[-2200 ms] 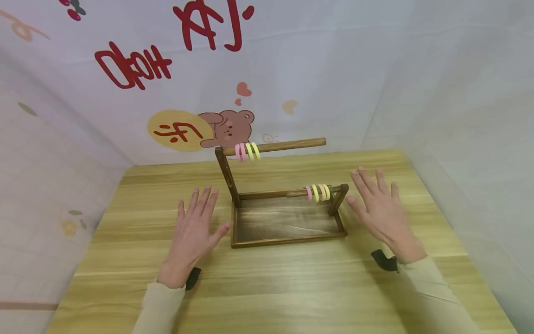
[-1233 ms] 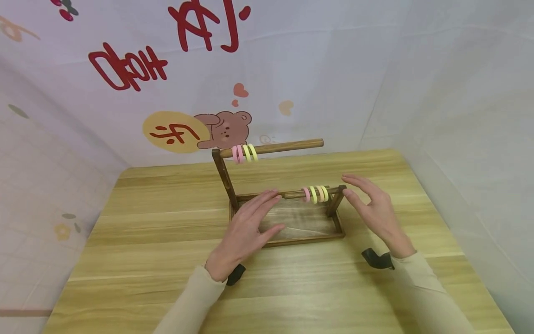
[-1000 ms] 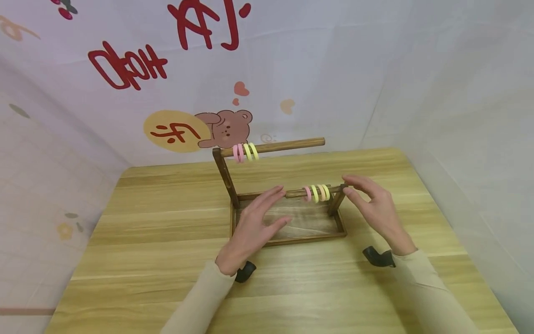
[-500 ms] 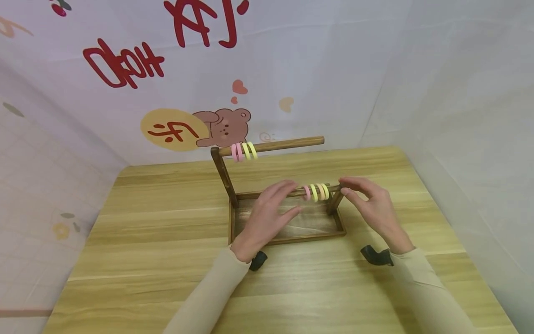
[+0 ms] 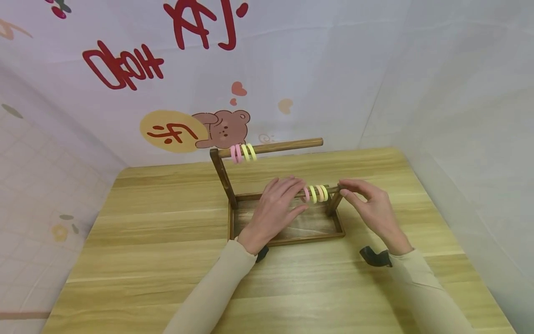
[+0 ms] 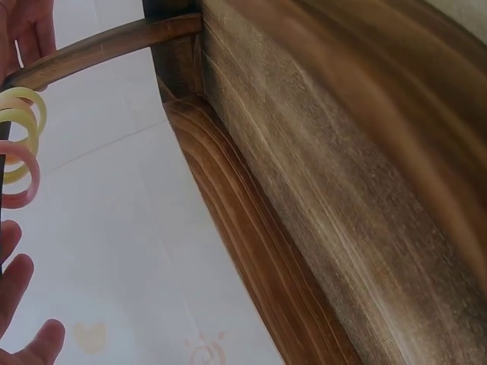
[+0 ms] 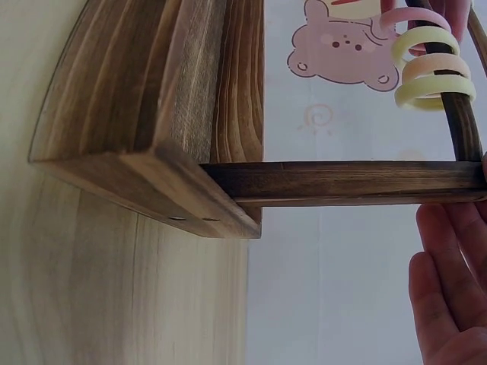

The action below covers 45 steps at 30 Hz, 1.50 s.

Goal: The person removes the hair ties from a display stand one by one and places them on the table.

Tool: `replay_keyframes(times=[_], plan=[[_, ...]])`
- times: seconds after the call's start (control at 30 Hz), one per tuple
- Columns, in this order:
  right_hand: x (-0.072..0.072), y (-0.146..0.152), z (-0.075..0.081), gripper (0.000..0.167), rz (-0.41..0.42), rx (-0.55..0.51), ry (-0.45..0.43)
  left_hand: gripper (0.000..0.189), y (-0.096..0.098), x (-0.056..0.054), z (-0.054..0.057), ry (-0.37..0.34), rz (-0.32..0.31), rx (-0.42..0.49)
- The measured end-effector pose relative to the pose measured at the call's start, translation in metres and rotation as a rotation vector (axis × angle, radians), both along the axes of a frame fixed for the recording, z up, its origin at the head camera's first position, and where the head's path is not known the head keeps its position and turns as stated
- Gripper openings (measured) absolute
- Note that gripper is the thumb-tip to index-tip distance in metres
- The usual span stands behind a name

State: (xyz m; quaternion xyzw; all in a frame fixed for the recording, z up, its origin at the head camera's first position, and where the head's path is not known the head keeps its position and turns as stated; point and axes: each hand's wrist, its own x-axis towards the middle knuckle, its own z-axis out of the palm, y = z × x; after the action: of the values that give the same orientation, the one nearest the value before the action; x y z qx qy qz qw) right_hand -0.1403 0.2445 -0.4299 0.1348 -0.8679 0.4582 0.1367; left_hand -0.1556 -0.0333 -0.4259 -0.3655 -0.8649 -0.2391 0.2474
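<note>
A dark wooden stand [image 5: 286,241] with a tray base has two bars. Its lower bar [image 5: 333,189] carries a pink ring [image 5: 306,194], a yellow ring [image 5: 313,194], a peach ring and another yellow one. My left hand [image 5: 273,211] reaches over the free end of this bar, fingertips right at the pink ring in the head view; in the left wrist view its fingers [image 6: 17,281] show just short of that ring. My right hand [image 5: 373,208] pinches the top of the short right post [image 7: 342,182] between thumb and fingers.
On the stand's upper bar [image 5: 288,146], two pink rings [image 5: 236,154] and two yellow rings [image 5: 249,152] hang near the tall left post [image 5: 223,178]. The stand sits on a wood-grain table [image 5: 158,213]. Behind is a white printed curtain [image 5: 317,69].
From beside the stand, my left hand has moved right, over the base and along the lower bar to the pink ring. My right hand has come in to the short post's top. The rings stay put.
</note>
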Motion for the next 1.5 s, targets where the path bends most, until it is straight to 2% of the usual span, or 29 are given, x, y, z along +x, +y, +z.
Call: replay_keyframes(times=[0.43,0.77,1.13,1.5], plan=[[0.000,-0.001,-0.002,0.027,-0.001,-0.009,-0.023,0.054,0.002,-0.004,-0.003,0.003,-0.006,-0.029],[-0.001,-0.001,-0.003,0.027,0.004,-0.017,-0.045,0.043,0.003,-0.004,-0.005,0.033,-0.015,-0.015],[0.001,0.000,-0.002,0.027,-0.016,-0.015,-0.043,0.042,-0.006,0.000,-0.006,0.110,0.012,0.003],[0.000,0.000,0.000,0.026,-0.017,-0.013,-0.030,0.041,-0.018,0.003,-0.007,0.092,0.034,0.046]])
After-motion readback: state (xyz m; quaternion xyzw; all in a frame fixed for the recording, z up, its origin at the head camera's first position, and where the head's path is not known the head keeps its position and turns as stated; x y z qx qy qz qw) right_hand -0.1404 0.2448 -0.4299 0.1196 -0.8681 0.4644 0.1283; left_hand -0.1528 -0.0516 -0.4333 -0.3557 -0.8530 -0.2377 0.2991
